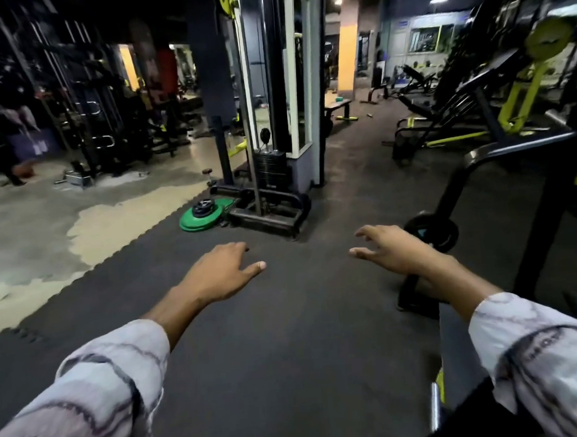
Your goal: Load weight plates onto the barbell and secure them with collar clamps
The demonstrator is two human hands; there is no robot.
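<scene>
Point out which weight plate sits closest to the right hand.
The black plate mounted on the dark rack, just beyond the right hand. The green plates lie flat far off by the cable machine.

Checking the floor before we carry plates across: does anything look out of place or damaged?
Yes. The green plates lie loose on the floor by the cable machine base, smaller black plates stacked on top. At left the black matting ends in a jagged edge and the bare floor looks patchy. Both hands, left and right, are empty.

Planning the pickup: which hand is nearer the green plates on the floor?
Left. The left hand hovers just below-right of the green plates; the right hand is farther right.
</scene>
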